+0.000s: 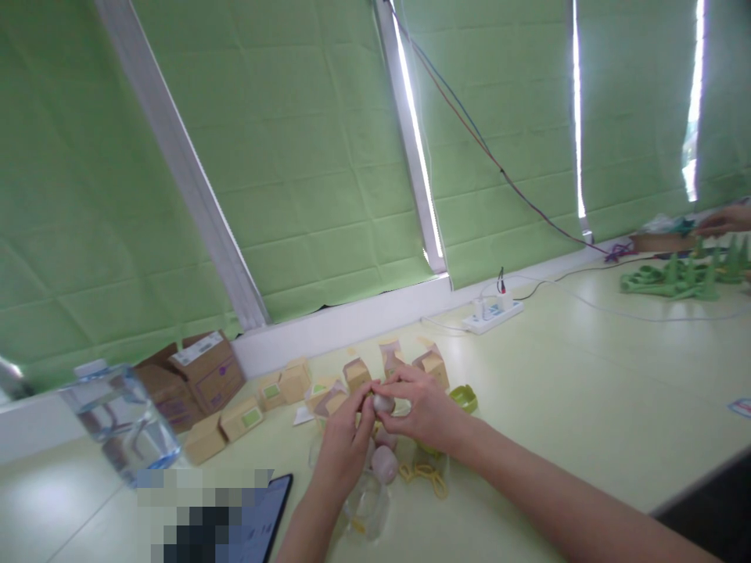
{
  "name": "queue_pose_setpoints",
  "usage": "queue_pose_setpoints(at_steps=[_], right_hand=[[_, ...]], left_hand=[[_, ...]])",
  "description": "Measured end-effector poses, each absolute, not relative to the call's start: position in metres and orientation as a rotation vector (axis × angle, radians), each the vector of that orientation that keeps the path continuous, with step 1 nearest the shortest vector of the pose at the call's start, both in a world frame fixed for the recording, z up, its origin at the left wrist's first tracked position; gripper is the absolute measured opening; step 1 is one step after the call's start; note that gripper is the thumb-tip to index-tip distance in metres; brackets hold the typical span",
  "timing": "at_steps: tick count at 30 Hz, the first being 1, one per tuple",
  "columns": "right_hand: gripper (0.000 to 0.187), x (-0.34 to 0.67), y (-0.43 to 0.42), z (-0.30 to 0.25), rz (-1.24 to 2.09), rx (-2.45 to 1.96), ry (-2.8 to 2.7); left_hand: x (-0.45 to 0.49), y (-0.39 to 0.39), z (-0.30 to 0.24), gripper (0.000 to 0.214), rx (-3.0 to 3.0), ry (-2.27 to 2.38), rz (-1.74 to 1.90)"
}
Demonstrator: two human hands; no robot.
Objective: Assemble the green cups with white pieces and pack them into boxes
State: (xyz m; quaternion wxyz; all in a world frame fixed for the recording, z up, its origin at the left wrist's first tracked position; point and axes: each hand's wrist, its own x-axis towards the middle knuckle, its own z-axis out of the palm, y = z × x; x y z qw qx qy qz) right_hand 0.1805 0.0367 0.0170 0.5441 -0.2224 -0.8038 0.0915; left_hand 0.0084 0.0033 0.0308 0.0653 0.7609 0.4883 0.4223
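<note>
Between the fingertips of both hands is a small pale rounded piece [383,403]; its exact kind is too small to make out. My left hand [346,438] pinches it from the left, and my right hand [419,407] grips it from the right with thumb and fingers. Below them on the table lie a pale pink ball-like piece [385,464], a clear plastic container [368,508] and some yellow loop-shaped pieces [431,477]. A green ring-like piece [465,398] sits beyond my right wrist. Several small tan boxes [355,374], some with raised flaps, stand just behind the hands.
A large water bottle [126,426] and an open cardboard box [205,371] stand at the left. A tablet or phone [275,508] lies at the front. Farther right are a power strip [493,313], green plastic parts [674,277] and another person's hand [724,221].
</note>
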Motion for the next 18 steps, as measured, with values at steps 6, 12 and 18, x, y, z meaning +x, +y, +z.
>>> queue_pose_setpoints(at_steps=[6,12,18], right_hand=[[0.037,0.1849,0.0382,0.0177,0.251,-0.502,-1.909],[0.037,0.1901,0.0372,0.0218,0.460,-0.581,-1.792],[0.036,0.1893,0.0429,0.0187,0.625,-0.545,-1.781]], left_hand=[[0.0074,0.0022,0.0355,0.036,2.172,1.399,1.356],[0.0116,-0.0008,0.0359,0.042,2.253,1.330,1.318],[0.0130,0.0007,0.0326,0.044,2.355,1.460,1.301]])
